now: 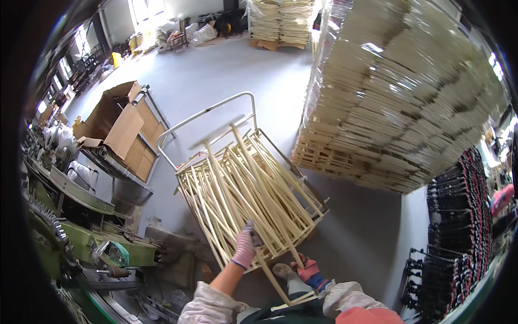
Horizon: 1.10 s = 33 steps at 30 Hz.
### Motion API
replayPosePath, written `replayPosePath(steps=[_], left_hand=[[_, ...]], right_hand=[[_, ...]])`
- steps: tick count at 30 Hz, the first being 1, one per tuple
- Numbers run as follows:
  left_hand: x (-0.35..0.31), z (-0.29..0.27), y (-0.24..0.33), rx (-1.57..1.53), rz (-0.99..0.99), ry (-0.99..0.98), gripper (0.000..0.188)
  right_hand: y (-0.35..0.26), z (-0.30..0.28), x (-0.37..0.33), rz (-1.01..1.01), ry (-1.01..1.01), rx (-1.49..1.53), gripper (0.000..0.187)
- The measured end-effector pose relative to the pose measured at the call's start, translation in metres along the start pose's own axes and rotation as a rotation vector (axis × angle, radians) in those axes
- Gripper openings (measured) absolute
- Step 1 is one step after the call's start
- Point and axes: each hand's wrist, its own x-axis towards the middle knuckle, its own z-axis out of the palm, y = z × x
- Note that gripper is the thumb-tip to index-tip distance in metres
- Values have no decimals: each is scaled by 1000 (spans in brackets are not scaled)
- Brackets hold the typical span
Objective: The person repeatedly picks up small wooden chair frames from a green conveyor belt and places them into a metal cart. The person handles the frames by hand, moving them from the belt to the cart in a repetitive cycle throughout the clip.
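Note:
A pale wooden frame (218, 171) with two long posts and a flat crosspiece at its far end slants over a loaded trolley, its near end close to my body. My left hand (245, 250), in a pink striped glove with grey fingers, is closed around the left post. Near the lower end of the other post, my right hand (309, 272), in a pink and blue glove, has its fingers wrapped around the wood. Beneath the frame, several similar pale wooden frames (288, 213) lie stacked on the trolley (252, 97), which has a white tube handle.
Tall plastic-wrapped stacks of pale wooden parts (399, 102) stand at right. Black metal frames (448, 232) are piled below them. A cart with an open cardboard box (127, 127) stands left, beyond green machinery (129, 248). Another wrapped stack (280, 24) stands at the back.

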Motion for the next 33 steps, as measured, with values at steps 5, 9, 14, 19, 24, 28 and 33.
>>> replayPosePath(steps=[5,9,14,19,24,28,33], left_hand=[[125,82,-59,39,84,163,31],[207,119,-55,84,74,178,52],[286,144,-45,175,195,168,56],[298,146,-68,872,184,284,61],[253,149,-91,1302,197,277,67],[177,135,-96,1329,377,123,65],[35,58,-102,1088,560,22,49]], right_hand=[[94,-44,139,243,-139,-103,19],[124,-50,251,291,-241,-10,44],[130,-34,338,36,-125,-348,36],[170,-3,372,67,-48,-1057,39],[216,25,393,3,110,-1185,58],[214,11,415,175,-80,-1062,54],[124,-8,385,-181,-195,-970,28]])
